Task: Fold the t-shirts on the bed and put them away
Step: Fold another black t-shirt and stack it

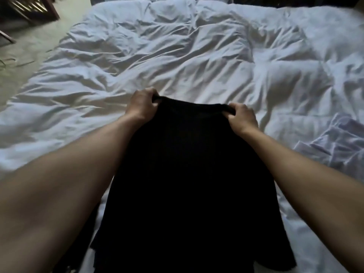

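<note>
A black t-shirt (189, 174) hangs stretched between my two hands above the bed (177, 56), which is covered by a crumpled white duvet. My left hand (140, 105) grips the shirt's far left corner with curled fingers. My right hand (243, 118) grips its far right corner the same way. The shirt's lower part drapes toward me and hides the near edge of the bed. A white garment (334, 142) lies crumpled on the bed at the right.
Pale carpet floor (29, 48) runs along the bed's left side. A dark wooden piece of furniture (29, 8) stands at the top left corner. More dark cloth (86, 223) shows at the lower left, beside the shirt.
</note>
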